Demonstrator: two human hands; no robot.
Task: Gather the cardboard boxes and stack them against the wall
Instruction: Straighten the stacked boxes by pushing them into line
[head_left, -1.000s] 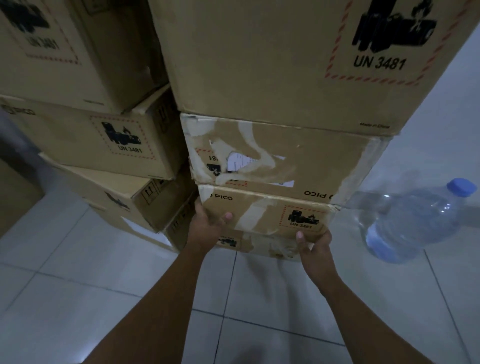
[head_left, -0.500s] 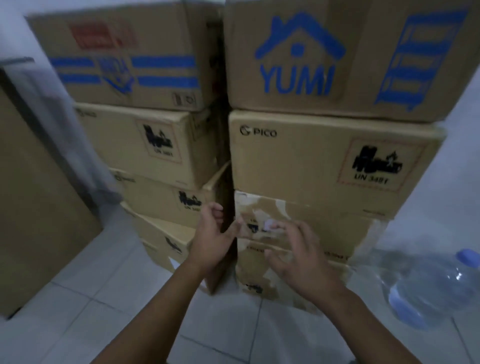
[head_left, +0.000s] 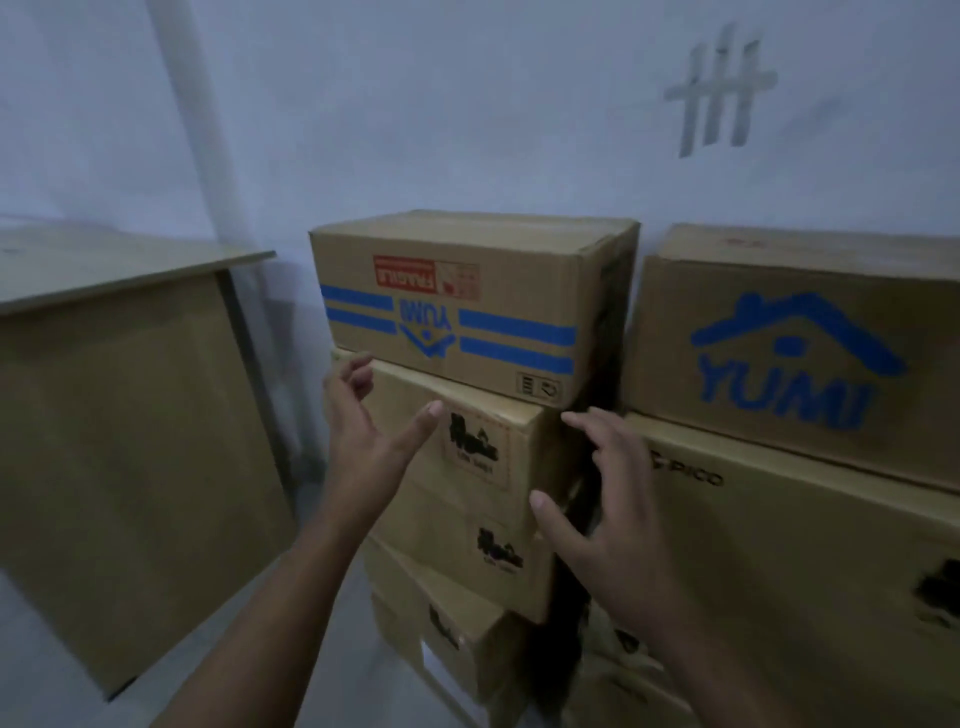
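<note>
Two stacks of cardboard boxes stood side by side against the pale wall (head_left: 467, 104). On the left stack, the striped box (head_left: 467, 291) with an upside-down blue logo and a red label sat on top. Under it was the second box (head_left: 483, 452) with a black printed mark on its near face, and lower boxes (head_left: 452, 639) followed beneath. On the right stack, the house-logo box (head_left: 779, 353) rested on the large box (head_left: 805, 545) below it.

Both hands were raised in front of the left stack at the level of the second box, one on each side of its near face. The left hand (head_left: 363, 441) was at the box's upper left corner, its fingers loosely bent and its thumb stretched toward the printed mark. It gripped nothing, and whether it touched the cardboard could not be told. The right hand (head_left: 618, 519) was at the box's right edge, in front of the dark space between the stacks. Its fingers were spread and relaxed, and it held nothing.

A wooden cabinet (head_left: 130, 441) stood to the left of the stacks, and dark tally marks (head_left: 719, 88) showed high on the wall to the right.
</note>
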